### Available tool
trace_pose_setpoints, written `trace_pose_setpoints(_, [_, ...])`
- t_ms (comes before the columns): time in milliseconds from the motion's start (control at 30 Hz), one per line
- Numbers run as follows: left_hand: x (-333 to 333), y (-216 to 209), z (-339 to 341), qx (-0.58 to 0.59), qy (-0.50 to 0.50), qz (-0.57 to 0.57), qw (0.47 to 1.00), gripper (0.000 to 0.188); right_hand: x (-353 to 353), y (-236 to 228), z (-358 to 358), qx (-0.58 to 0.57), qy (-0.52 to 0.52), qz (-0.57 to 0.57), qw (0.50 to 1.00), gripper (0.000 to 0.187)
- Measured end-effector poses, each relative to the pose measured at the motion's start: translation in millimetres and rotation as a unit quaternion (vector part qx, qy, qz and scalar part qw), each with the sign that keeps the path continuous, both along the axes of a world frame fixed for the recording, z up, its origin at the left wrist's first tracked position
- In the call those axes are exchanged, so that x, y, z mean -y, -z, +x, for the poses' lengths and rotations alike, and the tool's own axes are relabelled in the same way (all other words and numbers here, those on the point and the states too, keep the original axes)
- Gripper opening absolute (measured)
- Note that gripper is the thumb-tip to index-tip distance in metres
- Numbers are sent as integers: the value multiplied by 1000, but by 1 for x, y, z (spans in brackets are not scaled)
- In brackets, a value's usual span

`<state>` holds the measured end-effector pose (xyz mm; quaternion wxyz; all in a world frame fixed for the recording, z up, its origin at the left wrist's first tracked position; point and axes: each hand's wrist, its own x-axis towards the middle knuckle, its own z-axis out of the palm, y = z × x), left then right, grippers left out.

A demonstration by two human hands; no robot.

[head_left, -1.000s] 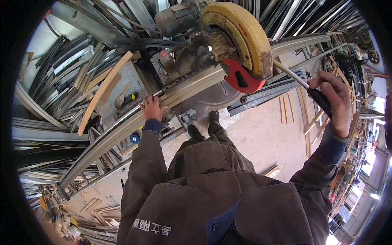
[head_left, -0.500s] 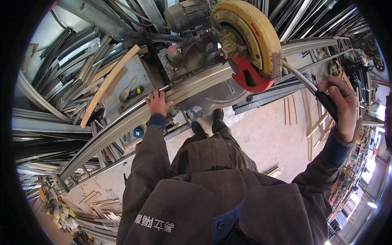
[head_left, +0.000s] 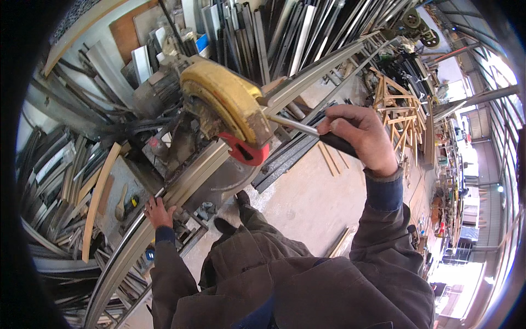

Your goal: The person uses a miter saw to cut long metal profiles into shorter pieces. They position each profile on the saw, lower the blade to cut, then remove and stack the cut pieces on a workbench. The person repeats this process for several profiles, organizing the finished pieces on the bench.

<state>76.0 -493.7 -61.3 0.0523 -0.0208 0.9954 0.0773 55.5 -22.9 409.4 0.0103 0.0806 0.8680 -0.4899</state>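
Gripping saw handle, right hand raised.

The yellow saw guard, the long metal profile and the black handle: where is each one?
yellow saw guard (head_left: 230, 101), head view, on its curved top.
long metal profile (head_left: 194, 178), head view, mid-length near the saw.
black handle (head_left: 337, 143), head view, just below the right hand's fingers.

Around you, dark metal profiles lean upright in a dense row against the far wall, with a brown board behind them at the left. To your left, more grey strips lie stacked, and a curved wooden slat rests across them. On the concrete floor you see loose wooden sticks. Farther right stands a wooden frame rack.
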Motion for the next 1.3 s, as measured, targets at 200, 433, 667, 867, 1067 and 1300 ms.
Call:
trace_pose_setpoints(200, [0, 1, -1, -11, 3, -10, 1000, 67, 0, -2, 2, -4, 2, 3, 1000, 27])
trace_pose_setpoints(433, [-2, -1, -1, -11, 6, -10, 1000, 67, -1, -3, 2, -2, 3, 14, 1000, 26])
trace_pose_setpoints(667, [-7, -24, -6, 21, 5, 18, 1000, 62, -1, 0, 3, -12, -10, -12, 1000, 20])
trace_pose_setpoints(867, [-6, -22, -5, -3, 9, 10, 1000, 61, -4, 9, 8, 14, 11, -98, 995, 23])
trace_pose_setpoints(1067, [-2, -16, -1, -9, 9, -2, 1000, 63, -5, 13, 11, 25, -11, -81, 996, 24])
trace_pose_setpoints(1300, [-6, -22, -3, -9, 11, -4, 1000, 63, 1, 18, 26, 65, 36, -59, 995, 27])
